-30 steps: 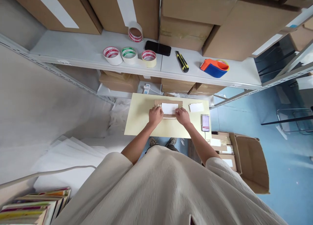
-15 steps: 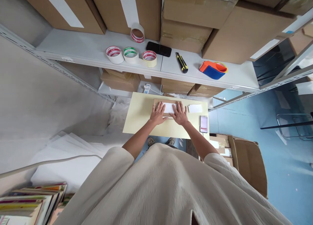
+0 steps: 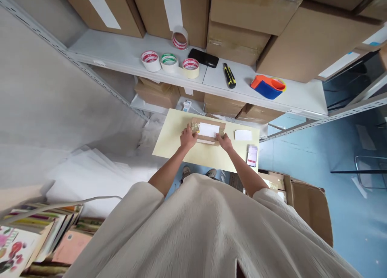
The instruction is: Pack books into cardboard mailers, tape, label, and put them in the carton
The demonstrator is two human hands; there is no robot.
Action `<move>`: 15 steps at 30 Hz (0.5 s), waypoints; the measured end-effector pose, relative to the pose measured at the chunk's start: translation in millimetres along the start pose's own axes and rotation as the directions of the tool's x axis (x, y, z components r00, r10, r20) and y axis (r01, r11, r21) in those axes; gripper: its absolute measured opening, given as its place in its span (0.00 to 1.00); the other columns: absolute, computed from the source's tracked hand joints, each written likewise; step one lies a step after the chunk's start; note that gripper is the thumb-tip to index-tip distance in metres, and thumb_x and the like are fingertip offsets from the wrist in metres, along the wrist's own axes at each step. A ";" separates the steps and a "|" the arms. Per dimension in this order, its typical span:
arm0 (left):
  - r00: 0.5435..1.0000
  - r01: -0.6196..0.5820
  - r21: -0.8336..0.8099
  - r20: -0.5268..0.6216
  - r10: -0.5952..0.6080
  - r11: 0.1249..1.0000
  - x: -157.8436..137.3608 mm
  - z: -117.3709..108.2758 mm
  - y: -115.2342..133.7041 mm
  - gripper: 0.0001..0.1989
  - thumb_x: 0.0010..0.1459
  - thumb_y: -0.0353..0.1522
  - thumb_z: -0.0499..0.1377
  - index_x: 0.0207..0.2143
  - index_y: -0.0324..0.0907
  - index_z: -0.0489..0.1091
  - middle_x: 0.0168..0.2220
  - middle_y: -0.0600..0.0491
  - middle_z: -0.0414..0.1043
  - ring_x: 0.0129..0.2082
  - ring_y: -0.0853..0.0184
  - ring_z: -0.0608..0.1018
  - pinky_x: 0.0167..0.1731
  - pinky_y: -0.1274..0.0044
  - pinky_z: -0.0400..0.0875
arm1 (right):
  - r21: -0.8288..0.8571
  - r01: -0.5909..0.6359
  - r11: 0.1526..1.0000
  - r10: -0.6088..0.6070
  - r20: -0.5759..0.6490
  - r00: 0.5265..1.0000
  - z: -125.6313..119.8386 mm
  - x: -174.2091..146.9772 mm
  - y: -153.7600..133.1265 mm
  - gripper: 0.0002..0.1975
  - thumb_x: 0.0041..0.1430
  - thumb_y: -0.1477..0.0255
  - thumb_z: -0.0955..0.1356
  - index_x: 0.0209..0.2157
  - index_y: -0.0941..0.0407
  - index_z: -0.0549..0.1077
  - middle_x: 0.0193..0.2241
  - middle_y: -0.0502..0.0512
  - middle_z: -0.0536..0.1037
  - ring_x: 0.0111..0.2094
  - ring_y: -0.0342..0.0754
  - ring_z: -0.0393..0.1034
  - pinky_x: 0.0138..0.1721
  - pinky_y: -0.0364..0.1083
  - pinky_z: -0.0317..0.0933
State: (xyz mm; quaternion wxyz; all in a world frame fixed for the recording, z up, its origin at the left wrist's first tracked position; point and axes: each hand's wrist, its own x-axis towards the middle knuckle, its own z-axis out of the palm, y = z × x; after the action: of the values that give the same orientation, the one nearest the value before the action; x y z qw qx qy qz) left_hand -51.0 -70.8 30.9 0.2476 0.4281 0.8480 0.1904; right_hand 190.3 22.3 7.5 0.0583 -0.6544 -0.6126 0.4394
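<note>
A small cardboard box (image 3: 208,140) lies on the pale yellow tabletop (image 3: 169,143), with a white label (image 3: 208,129) on its upper face and clear tape at both ends. My left hand (image 3: 188,137) grips the box's left end, fingers curled over the edge. At the opposite end, my right hand (image 3: 224,141) holds the near right corner, thumb on top by the label. To the right are a stack of white labels (image 3: 242,135) and a phone (image 3: 252,155) with a lit screen.
On the shelf (image 3: 242,78) ahead stand several tape rolls (image 3: 150,61), a dark phone (image 3: 203,58), a yellow-black box cutter (image 3: 229,76) and an orange-blue tape dispenser (image 3: 267,86). Large cartons (image 3: 178,11) fill its back. An open carton (image 3: 310,209) sits at lower right, books (image 3: 57,233) at lower left.
My hands were flat on the box's top over the label; now they have moved apart to its two ends and grip it. The label is fully uncovered. The camera view has shifted slightly.
</note>
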 end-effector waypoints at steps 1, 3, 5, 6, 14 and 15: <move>1.000 -0.006 -0.023 0.005 0.006 1.000 0.3 1.4 0.5 0.44 0.71 0.38 0.63 0.83 0.36 0.55 0.72 0.26 0.70 0.73 0.36 0.73 0.71 0.50 0.70 | 0.007 -0.017 1.000 0.017 -0.006 1.000 0.3 -1.7 -2.4 0.33 0.72 0.42 0.68 0.63 0.54 0.76 0.60 0.70 0.85 0.61 0.68 0.80 0.62 0.58 0.72; 0.999 -0.046 -0.056 -0.007 0.045 0.997 1.1 2.2 1.7 0.44 0.69 0.36 0.64 0.82 0.35 0.56 0.70 0.26 0.73 0.72 0.36 0.74 0.71 0.50 0.70 | 0.019 -0.024 1.000 0.025 -0.046 0.999 -0.5 -7.3 -5.7 0.28 0.71 0.44 0.69 0.56 0.53 0.77 0.58 0.69 0.86 0.58 0.66 0.81 0.59 0.56 0.73; 0.994 -0.104 -0.074 -0.026 0.102 0.992 2.2 -0.2 2.6 0.44 0.68 0.36 0.65 0.82 0.35 0.58 0.69 0.26 0.73 0.71 0.35 0.74 0.71 0.50 0.70 | 0.045 -0.015 0.999 0.019 -0.092 0.996 -2.8 -15.5 -6.7 0.25 0.70 0.45 0.70 0.51 0.52 0.76 0.54 0.67 0.87 0.55 0.64 0.82 0.56 0.55 0.74; 0.990 -0.138 -0.082 -0.029 0.136 0.987 2.9 -2.2 2.9 0.44 0.67 0.36 0.65 0.81 0.36 0.58 0.69 0.26 0.72 0.71 0.35 0.74 0.71 0.50 0.70 | 0.063 -0.010 0.998 0.017 -0.114 0.993 -4.0 -20.5 -6.4 0.24 0.70 0.45 0.70 0.49 0.51 0.76 0.52 0.65 0.88 0.53 0.63 0.82 0.54 0.54 0.74; 0.920 -0.389 -0.173 -0.025 0.390 0.905 4.7 -8.9 12.8 0.47 0.64 0.37 0.66 0.82 0.37 0.56 0.67 0.29 0.73 0.71 0.35 0.72 0.72 0.46 0.67 | 0.195 -0.003 0.981 0.074 -0.355 0.932 -6.0 -83.4 8.4 0.28 0.66 0.40 0.71 0.47 0.50 0.76 0.49 0.67 0.88 0.51 0.66 0.82 0.51 0.56 0.73; 0.907 -0.415 -0.186 -0.017 0.420 0.890 3.1 -7.0 16.2 0.48 0.64 0.37 0.66 0.82 0.36 0.55 0.67 0.28 0.73 0.71 0.35 0.72 0.72 0.46 0.67 | 0.217 -0.007 0.976 0.091 -0.381 0.920 -6.3 -94.6 12.3 0.29 0.65 0.38 0.70 0.47 0.51 0.76 0.49 0.68 0.88 0.50 0.66 0.81 0.51 0.56 0.73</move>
State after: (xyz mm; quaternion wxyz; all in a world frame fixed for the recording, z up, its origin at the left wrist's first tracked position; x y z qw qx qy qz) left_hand -46.5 -59.9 44.4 0.2497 0.5774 0.7118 0.3124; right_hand 216.5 -58.5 51.5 0.2364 -0.7338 -0.5220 0.3648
